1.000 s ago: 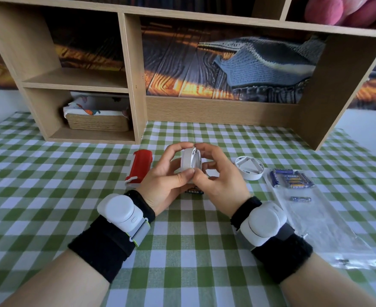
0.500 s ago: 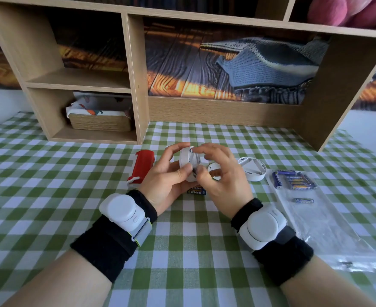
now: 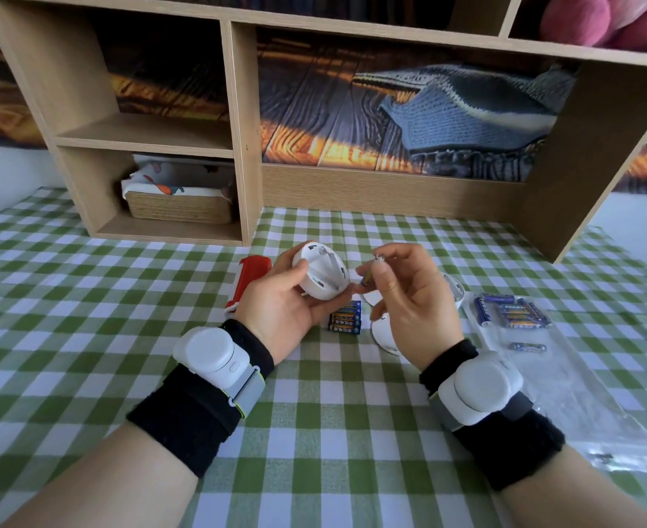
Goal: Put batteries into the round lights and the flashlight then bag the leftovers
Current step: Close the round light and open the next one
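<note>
My left hand (image 3: pixel 280 310) grips a white round light (image 3: pixel 322 270), its open battery side facing me. Just right of it, my right hand (image 3: pixel 413 299) pinches a single battery (image 3: pixel 369 274) between thumb and fingers, close to the light's edge. A red flashlight (image 3: pixel 251 278) lies on the cloth behind my left hand. A small pack of batteries (image 3: pixel 346 318) sits between my hands. More loose batteries (image 3: pixel 512 310) lie on a clear plastic bag (image 3: pixel 581 394) at the right, one battery (image 3: pixel 527 347) apart from them. White round pieces (image 3: pixel 385 333) are partly hidden under my right hand.
A wooden shelf unit (image 3: pixel 245 146) stands along the back of the table, with a woven basket (image 3: pixel 179 207) in its lower left cubby. A green checked cloth (image 3: pixel 314 413) covers the table.
My hands have parted: the left one turned the round light so its back faces me, and the right one came away holding a battery. The light's cover is no longer on it.
</note>
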